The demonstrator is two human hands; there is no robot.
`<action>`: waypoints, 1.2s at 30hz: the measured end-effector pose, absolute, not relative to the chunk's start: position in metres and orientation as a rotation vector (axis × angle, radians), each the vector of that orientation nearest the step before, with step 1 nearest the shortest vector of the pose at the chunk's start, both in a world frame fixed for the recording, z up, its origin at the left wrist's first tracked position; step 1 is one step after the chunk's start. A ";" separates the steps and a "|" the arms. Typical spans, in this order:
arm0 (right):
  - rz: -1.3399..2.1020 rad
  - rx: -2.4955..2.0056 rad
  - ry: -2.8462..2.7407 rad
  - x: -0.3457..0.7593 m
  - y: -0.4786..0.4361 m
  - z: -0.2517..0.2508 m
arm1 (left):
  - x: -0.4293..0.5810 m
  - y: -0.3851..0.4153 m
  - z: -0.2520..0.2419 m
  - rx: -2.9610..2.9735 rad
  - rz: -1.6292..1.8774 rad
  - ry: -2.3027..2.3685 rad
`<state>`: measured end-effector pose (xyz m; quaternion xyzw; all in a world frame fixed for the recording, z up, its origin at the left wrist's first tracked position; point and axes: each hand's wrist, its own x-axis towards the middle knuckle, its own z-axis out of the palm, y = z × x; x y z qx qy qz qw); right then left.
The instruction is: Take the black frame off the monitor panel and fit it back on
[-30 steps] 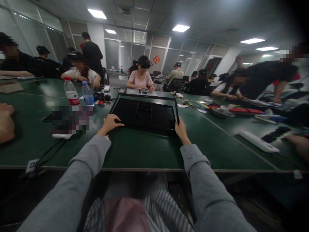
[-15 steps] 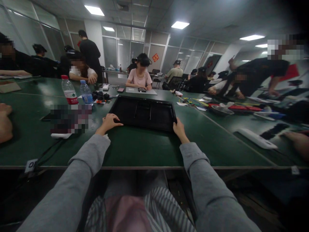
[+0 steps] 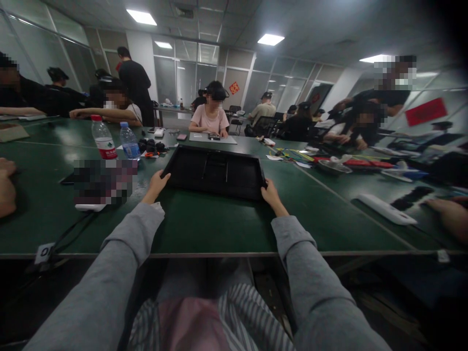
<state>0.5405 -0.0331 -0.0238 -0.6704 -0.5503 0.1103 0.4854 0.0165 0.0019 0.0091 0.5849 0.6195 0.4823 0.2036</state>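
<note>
A black rectangular tray-like panel [image 3: 186, 178] with a raised rim lies on the green table in front of me. Two thin rods and a crossbar show in its hollow middle. My left hand [image 3: 158, 184] is closed on its left front corner, thumb on top and the other fingers mostly out of sight. At the opposite end, my right hand [image 3: 271, 191] grips the right edge near the front corner, its thumb over the rim and its fingers partly hidden.
Two water bottles, one red-capped [image 3: 104, 139] and one blue-capped [image 3: 129, 141], stand left of the panel. A white power strip [image 3: 385, 208] lies at right. Cables and bagged items [image 3: 334, 164] cover the right rear. Across the table sits a person in pink [image 3: 209, 117].
My left hand has shifted from the panel's front edge to its left corner and closed there. The right hand keeps its grip. At right, a standing person has moved leftward.
</note>
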 end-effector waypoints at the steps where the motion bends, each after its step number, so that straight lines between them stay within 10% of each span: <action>1: 0.266 -1.648 -1.340 0.542 -0.032 -0.025 | 0.015 0.003 0.008 1.613 1.355 1.728; 36: 0.637 -1.492 -1.141 0.566 -0.028 -0.025 | 0.000 0.021 -0.009 1.669 1.204 1.878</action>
